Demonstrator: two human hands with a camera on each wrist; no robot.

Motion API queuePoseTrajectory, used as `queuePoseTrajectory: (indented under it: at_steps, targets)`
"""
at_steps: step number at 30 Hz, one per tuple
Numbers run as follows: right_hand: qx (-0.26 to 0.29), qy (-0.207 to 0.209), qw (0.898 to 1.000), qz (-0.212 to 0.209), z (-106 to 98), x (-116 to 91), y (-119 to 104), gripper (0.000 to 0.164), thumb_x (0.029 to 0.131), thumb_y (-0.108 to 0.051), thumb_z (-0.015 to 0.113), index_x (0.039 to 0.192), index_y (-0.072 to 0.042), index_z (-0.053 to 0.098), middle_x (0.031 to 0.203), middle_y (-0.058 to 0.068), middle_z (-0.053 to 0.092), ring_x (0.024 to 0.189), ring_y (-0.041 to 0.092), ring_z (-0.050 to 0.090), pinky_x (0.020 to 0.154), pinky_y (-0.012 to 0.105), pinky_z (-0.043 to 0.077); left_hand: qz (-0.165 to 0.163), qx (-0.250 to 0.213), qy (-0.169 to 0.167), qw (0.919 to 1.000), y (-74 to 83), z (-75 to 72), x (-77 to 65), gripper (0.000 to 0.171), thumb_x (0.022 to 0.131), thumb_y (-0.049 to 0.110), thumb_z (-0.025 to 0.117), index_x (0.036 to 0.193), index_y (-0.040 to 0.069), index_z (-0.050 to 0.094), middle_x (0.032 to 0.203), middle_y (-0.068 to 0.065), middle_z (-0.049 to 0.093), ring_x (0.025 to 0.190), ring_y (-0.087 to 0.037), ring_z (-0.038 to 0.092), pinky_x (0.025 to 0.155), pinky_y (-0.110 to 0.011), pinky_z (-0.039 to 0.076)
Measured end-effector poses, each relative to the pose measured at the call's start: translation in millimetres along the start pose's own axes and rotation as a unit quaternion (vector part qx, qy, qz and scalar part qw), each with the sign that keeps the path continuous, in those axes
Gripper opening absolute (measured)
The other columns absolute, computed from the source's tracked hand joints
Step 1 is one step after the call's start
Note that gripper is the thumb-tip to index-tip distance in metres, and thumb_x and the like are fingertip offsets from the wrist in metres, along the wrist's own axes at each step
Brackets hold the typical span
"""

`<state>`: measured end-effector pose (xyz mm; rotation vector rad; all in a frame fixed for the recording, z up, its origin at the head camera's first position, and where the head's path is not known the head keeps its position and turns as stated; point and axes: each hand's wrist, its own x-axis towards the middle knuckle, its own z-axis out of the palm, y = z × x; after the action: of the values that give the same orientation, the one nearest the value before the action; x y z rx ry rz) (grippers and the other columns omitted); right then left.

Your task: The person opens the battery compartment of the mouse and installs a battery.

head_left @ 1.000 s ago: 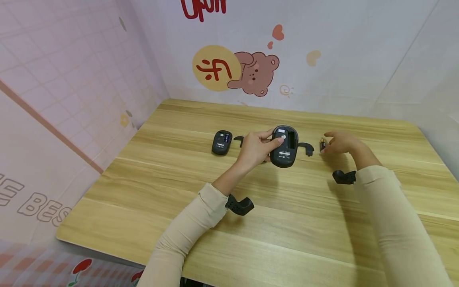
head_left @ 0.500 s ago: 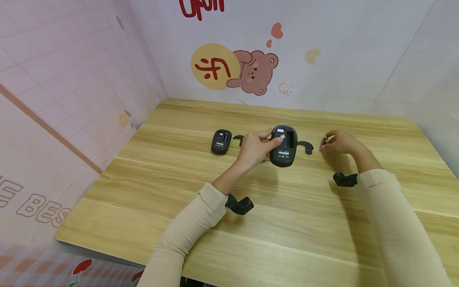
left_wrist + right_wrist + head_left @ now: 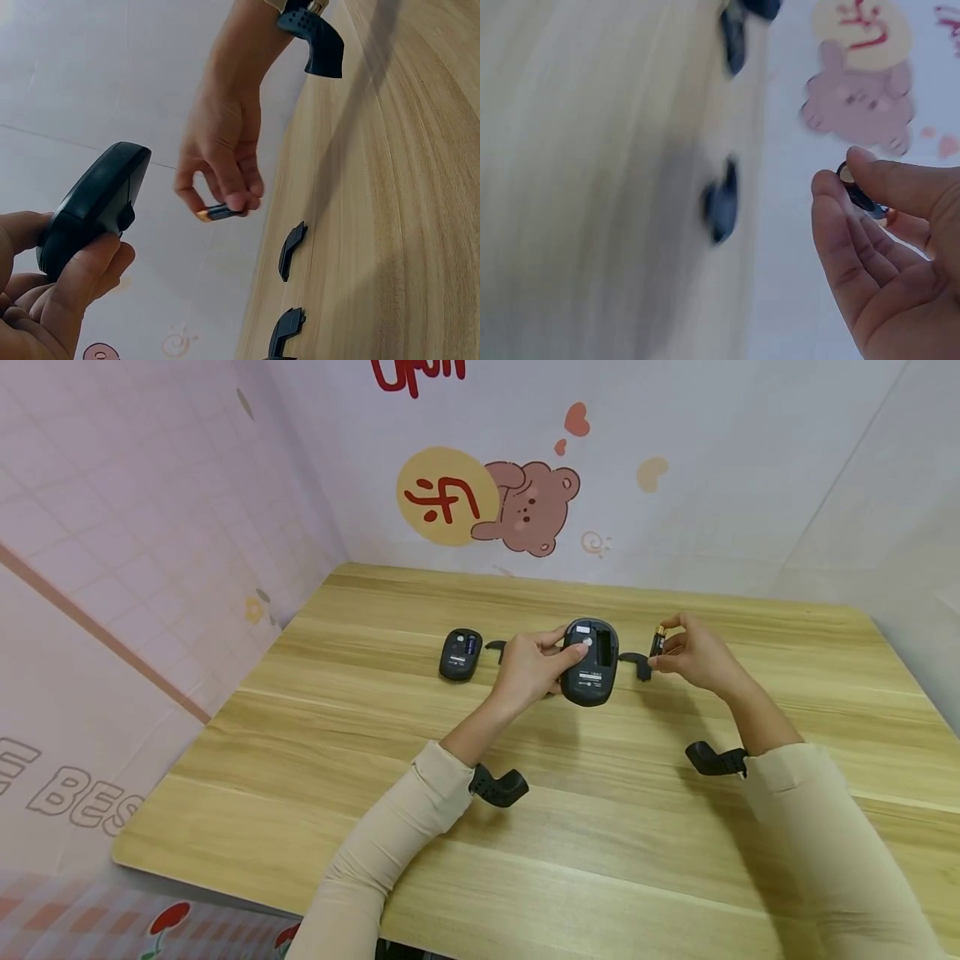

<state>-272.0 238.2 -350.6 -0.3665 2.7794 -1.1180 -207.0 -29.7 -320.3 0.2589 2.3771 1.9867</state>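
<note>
In the head view my left hand [image 3: 527, 670] holds a black computer mouse [image 3: 591, 681] above the table, its underside up and its battery slot bare. The thumb lies across the underside. To the right, my right hand [image 3: 697, 652] pinches a black battery with a copper-coloured end [image 3: 657, 642] between fingers and thumb, raised off the table. The left wrist view also has the battery [image 3: 223, 212] in the right fingers, apart from the mouse [image 3: 94, 206]. A black battery cover [image 3: 639, 665] lies on the table between the mouse and the right hand.
Another upturned black mouse [image 3: 461, 654], with a battery in its slot, lies left on the wooden table [image 3: 315, 727]. Beside it a second battery cover [image 3: 497, 648] is partly hidden by the left hand. A printed wall sheet [image 3: 720, 510] rises behind the table.
My right hand has taken hold of the battery, lifted it from the table and moved left toward the mouse. The left hand keeps the mouse in nearly the same place.
</note>
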Motion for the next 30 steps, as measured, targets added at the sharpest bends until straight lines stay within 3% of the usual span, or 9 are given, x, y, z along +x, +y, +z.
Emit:
queuePoseTrajectory:
  at_steps: [7, 15, 20, 30]
  targets:
    - [0.094, 0.05, 0.994, -0.013, 7, -17, -39, 0.062, 0.087, -0.011, 0.069, 0.135, 0.002, 0.032, 0.093, 0.009, 0.062, 0.076, 0.01, 0.06, 0.065, 0.02, 0.051, -0.008, -0.004, 0.002, 1.0, -1.7, -1.8, 0.3, 0.048, 0.087, 0.021, 0.071, 0.13, 0.006, 0.057, 0.094, -0.012, 0.071, 0.059, -0.018, 0.068, 0.056, -0.039, 0.058]
    - [0.191, 0.107, 0.975, -0.037, 11, -32, -77, 0.05, 0.084, -0.001, 0.07, 0.123, -0.004, 0.04, 0.077, -0.008, 0.06, 0.069, 0.005, 0.063, 0.067, 0.017, 0.054, -0.01, -0.004, -0.004, 0.9999, -2.1, -1.4, -0.3, 0.048, 0.087, 0.022, 0.07, 0.131, 0.006, 0.056, 0.097, -0.013, 0.071, 0.063, -0.017, 0.069, 0.057, -0.037, 0.058]
    - [0.189, 0.125, 0.972, -0.07, 11, -38, -93, 0.045, 0.084, 0.003, 0.068, 0.122, -0.005, 0.043, 0.079, -0.008, 0.06, 0.072, 0.003, 0.063, 0.068, 0.015, 0.054, -0.013, -0.008, -0.002, 0.9999, -1.5, -1.6, 0.0, 0.047, 0.087, 0.022, 0.07, 0.13, 0.008, 0.057, 0.097, -0.013, 0.071, 0.063, -0.018, 0.069, 0.052, -0.03, 0.057]
    - [0.157, 0.17, 0.967, -0.109, 19, -42, -103, 0.032, 0.084, 0.002, 0.069, 0.109, 0.003, 0.051, 0.077, -0.017, 0.061, 0.072, -0.003, 0.062, 0.065, 0.011, 0.052, -0.015, -0.021, -0.01, 0.9996, -2.8, 0.4, -0.4, 0.047, 0.087, 0.02, 0.07, 0.13, 0.005, 0.057, 0.097, -0.014, 0.071, 0.065, -0.019, 0.07, 0.053, -0.03, 0.058]
